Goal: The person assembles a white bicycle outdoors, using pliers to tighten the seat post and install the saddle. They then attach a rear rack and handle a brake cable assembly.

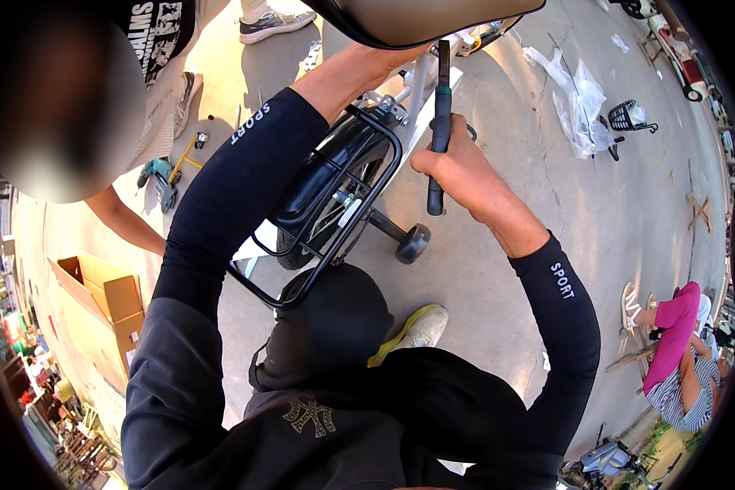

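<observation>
Gripping a black-handled tool (436, 155), the right hand (457, 167) is closing its fingers around the handle, just below the dark, curved saddle (433, 20). Beneath that saddle the left hand is hiding, so I cannot tell whether it is pinching anything. Between both forearms a small bicycle is showing its black rear rack (396, 135) and stabiliser wheel (414, 244). Sunlit, cracked concrete (563, 192) is spreading under everything. Right of the right hand, clear plastic wrapping (581, 106) and a black basket (622, 116) are lying outdoors; farther out, a person in pink trousers (670, 343) is sitting. Left of the left forearm (347, 80), a cardboard box (122, 298) is standing open.
</observation>
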